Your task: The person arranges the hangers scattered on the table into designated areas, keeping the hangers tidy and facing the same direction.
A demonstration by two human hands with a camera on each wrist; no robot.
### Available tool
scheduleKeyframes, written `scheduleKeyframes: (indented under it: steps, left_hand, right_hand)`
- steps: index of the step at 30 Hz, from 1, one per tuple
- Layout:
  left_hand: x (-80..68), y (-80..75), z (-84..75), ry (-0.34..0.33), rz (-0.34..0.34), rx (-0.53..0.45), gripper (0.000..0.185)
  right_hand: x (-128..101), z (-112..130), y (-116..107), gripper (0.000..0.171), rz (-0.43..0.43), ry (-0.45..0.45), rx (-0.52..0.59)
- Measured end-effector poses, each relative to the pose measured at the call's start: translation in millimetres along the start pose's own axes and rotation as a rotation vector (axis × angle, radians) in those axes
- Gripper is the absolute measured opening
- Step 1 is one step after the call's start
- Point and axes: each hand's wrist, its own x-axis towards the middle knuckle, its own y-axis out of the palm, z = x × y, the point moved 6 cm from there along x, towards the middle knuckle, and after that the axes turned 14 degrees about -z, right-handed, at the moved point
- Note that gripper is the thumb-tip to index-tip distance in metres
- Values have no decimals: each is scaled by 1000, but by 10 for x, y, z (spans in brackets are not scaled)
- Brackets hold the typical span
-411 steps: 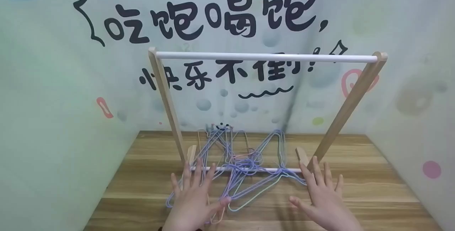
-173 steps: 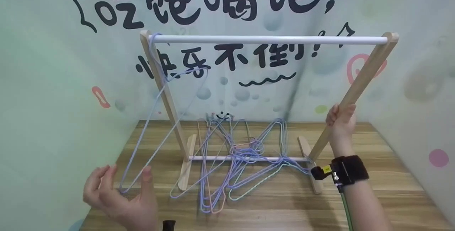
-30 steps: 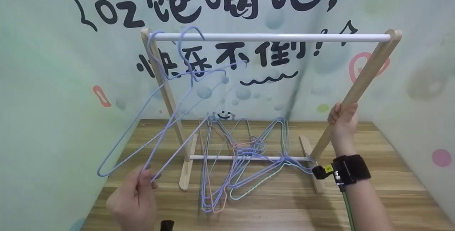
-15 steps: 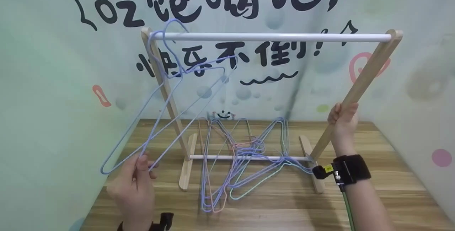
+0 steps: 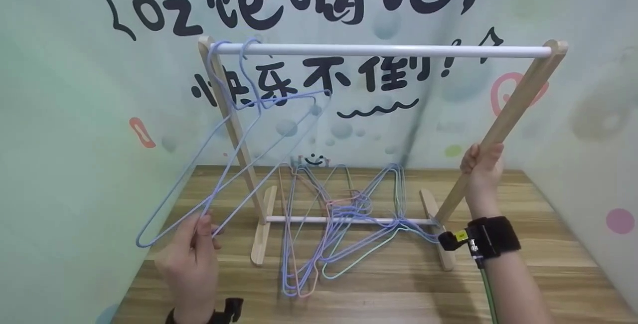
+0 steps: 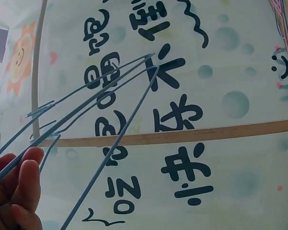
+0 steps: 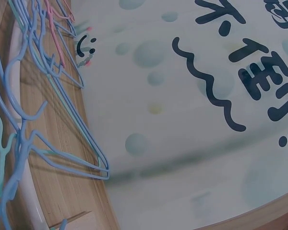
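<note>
A person's two hands work at a small wooden rack (image 5: 503, 119) standing on a wooden table (image 5: 523, 264), seen from above and behind.

The left hand (image 5: 192, 259) is low at the left, in front of the rack. Its fingers are curled and pinch the bottom wire of a blue hanger (image 5: 224, 184). The hanger slants up and away from the hand, and its hook sits over the white top rail (image 5: 389, 51) near the rail's left end. A second blue hanger (image 5: 219, 89) is hooked on the rail just beside it, nearer the left post. In the left wrist view the fingertips (image 6: 24, 177) close on the thin blue wire.

The right hand (image 5: 482, 167) is wrapped around the rack's slanted right post, about halfway up. A black strap with a small camera circles that wrist.

A tangled pile (image 5: 339, 219) of blue, pink and green wire hangers lies on the table between the rack's feet, draped over the white lower bar (image 5: 279, 220). Behind stands a pale green wall (image 5: 75, 114) with large black lettering and coloured spots.
</note>
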Motion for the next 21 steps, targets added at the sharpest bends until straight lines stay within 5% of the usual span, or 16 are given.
scheduleKeyframes:
  steps: [8,21]
  left_hand:
    - [-21,10,21,20,0,16,26]
    - [-60,24,88,-76,64,25,11]
  right_hand:
    - [1,4,1,59,17,-9,7]
    - [3,-10,5,60,19,-28,49]
